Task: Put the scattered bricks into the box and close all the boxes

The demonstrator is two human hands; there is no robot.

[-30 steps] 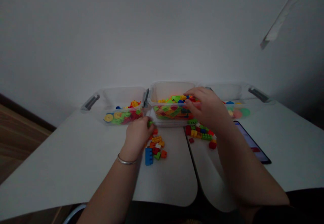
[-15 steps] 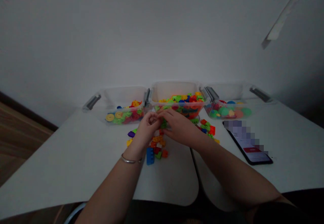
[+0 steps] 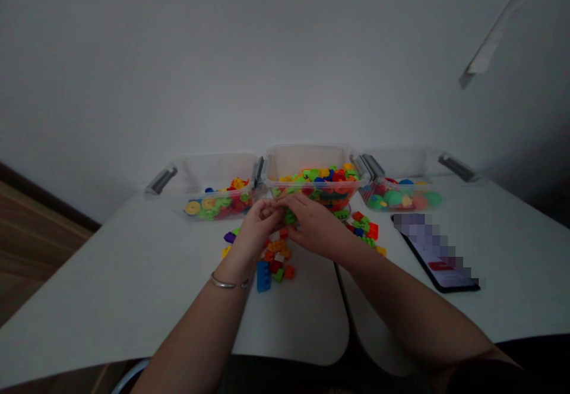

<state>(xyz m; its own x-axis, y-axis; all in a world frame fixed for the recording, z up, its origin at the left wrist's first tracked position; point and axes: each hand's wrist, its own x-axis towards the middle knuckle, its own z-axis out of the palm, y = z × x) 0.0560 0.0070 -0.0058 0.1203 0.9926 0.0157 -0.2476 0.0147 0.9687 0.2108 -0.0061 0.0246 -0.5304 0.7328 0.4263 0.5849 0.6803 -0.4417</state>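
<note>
My left hand (image 3: 260, 223) and my right hand (image 3: 314, 224) meet in front of the middle bin, their fingers closed together on a green toy brick (image 3: 290, 217). Most of that brick is hidden by my fingers. Just below my hands lies a loose heap of toy bricks (image 3: 275, 258), including a tall blue brick (image 3: 263, 276). A thin metal bangle (image 3: 228, 282) circles my left wrist. Another scatter of red and green bricks (image 3: 365, 229) lies to the right of my right hand.
Three clear plastic bins with grey clips stand in a row along the wall: discs and bricks in the left bin (image 3: 218, 204), bricks in the middle bin (image 3: 312, 195), balls in the right bin (image 3: 403, 201). A phone (image 3: 439, 254) lies on the white table (image 3: 133, 269) at right.
My right hand has come out of the middle bin and my left has risen from the table; both now meet on the green brick. Little has moved over the last half second.
</note>
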